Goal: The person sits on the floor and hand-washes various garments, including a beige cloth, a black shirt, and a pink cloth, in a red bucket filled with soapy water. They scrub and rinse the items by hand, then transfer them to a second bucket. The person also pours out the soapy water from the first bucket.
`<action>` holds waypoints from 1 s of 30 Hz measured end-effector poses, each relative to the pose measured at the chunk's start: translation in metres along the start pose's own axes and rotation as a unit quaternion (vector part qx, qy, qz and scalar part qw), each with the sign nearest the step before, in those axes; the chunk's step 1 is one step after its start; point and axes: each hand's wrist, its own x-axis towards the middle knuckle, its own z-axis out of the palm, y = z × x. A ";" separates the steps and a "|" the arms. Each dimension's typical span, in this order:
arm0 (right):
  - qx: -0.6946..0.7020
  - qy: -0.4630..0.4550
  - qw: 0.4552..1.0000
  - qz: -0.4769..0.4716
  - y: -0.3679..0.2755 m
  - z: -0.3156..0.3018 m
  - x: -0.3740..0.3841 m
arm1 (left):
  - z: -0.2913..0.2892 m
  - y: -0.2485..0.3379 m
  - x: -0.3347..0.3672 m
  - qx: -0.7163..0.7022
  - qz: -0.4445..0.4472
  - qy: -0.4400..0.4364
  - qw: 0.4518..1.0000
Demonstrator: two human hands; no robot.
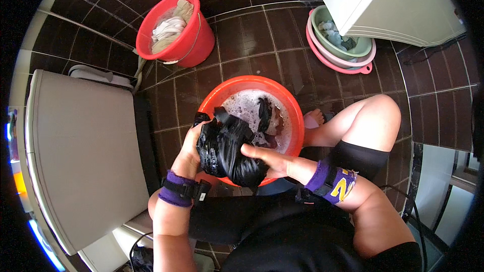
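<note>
- A wet, bunched black garment [227, 146] is between the person's two hands, held over the near part of an orange-red basin.
- The left hand [191, 143] grips the garment's left side; most of its fingers are hidden behind the fabric.
- The right hand [271, 160] clasps the right side, thumb laid across the top and remaining fingers largely out of sight beneath.
- Below and just beyond both hands, the orange-red basin [296, 126] contains foamy water [242, 102].
- Ahead of the right hand, a strip of black fabric [264, 113] lies in the suds.
- Purple wristbands [174, 202] wrap both forearms, just behind the hands.
- Well beyond the left hand stands a red bucket [200, 45] with white and beige cloths [170, 29].
- Far ahead and to the right of the right hand, a green basin [364, 48] sits nested above pink ones on the dark tiled floor [247, 35].
</note>
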 end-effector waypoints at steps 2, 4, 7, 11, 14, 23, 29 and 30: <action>-0.111 0.022 0.991 -0.071 -0.002 0.006 0.008 | 0.007 0.008 -0.004 0.076 0.028 0.023 0.996; -0.215 0.033 0.971 -0.096 -0.006 0.009 0.017 | 0.016 0.015 -0.005 0.192 0.090 0.074 0.975; -0.344 0.046 0.931 -0.115 -0.004 0.013 0.028 | 0.001 0.015 0.001 0.536 0.216 0.138 0.805; -0.513 0.123 0.829 -0.182 0.008 -0.013 0.046 | 0.032 0.010 -0.002 0.681 0.259 0.069 0.681; -0.573 0.155 0.800 -0.085 0.002 -0.008 0.039 | 0.048 0.002 0.002 0.768 0.168 0.145 0.601; -0.612 0.232 0.749 -0.101 0.014 -0.018 0.044 | 0.048 -0.007 0.025 0.827 0.063 0.192 0.524; -0.641 0.267 0.719 0.004 0.011 -0.011 0.036 | 0.030 -0.016 0.039 0.809 0.034 0.230 0.540; -0.646 0.267 0.715 -0.004 0.014 -0.015 0.037 | 0.028 -0.016 0.040 0.803 0.009 0.232 0.549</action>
